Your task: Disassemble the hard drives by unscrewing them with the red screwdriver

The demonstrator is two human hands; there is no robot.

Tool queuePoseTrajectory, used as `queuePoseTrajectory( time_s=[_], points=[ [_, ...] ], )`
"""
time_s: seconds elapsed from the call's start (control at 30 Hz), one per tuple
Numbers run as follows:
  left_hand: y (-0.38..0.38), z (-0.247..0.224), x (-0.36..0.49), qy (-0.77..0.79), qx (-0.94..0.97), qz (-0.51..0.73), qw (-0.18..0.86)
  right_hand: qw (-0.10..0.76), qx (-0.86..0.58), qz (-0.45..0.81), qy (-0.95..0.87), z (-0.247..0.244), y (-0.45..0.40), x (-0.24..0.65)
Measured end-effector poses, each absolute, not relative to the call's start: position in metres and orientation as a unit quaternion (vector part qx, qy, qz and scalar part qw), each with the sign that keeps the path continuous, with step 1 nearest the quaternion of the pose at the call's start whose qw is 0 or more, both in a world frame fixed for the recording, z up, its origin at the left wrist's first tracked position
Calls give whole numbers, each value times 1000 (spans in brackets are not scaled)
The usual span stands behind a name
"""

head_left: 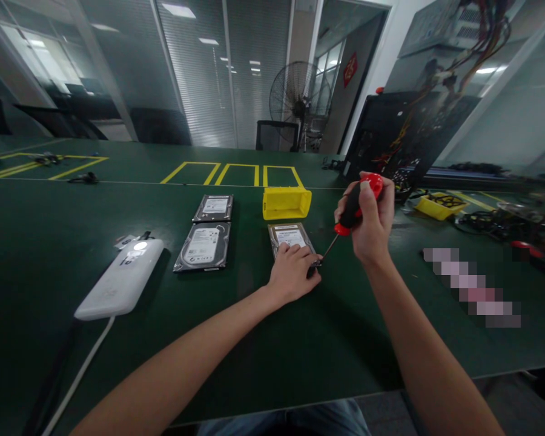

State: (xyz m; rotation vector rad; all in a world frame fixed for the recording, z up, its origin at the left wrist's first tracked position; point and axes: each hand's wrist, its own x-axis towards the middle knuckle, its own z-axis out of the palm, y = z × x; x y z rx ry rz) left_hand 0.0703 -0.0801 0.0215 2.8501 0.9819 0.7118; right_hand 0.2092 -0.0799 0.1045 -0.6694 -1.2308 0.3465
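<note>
Hands with screwdriver (358, 203), hard drive (289, 235), table (254, 339)

The worktop (254, 351) is dark green, marked with yellow outlines (240, 165). The screwdriver (361, 200) is red and black. The bin (286, 203) is plain yellow, the power strip (120, 278) white. The hard drives (203, 244) show dark edges, silver-grey tops and white labels with dark print.
</note>
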Motion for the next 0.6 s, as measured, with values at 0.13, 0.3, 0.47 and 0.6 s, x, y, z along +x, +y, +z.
queuePoseTrajectory(
  time_s=[0.13,0.3,0.47,0.6],
  points=[
    [-80,21,71,318,920,230,24,748,-305,168,-565,105,-81,209],
    [-79,21,71,314,919,238,26,740,-290,185,-577,106,-83,206],
    [-79,21,72,317,918,237,27,745,-299,175,-571,105,-82,206],
    [-79,21,72,317,919,235,24,742,-292,183,-575,104,-80,207]
  ],
)
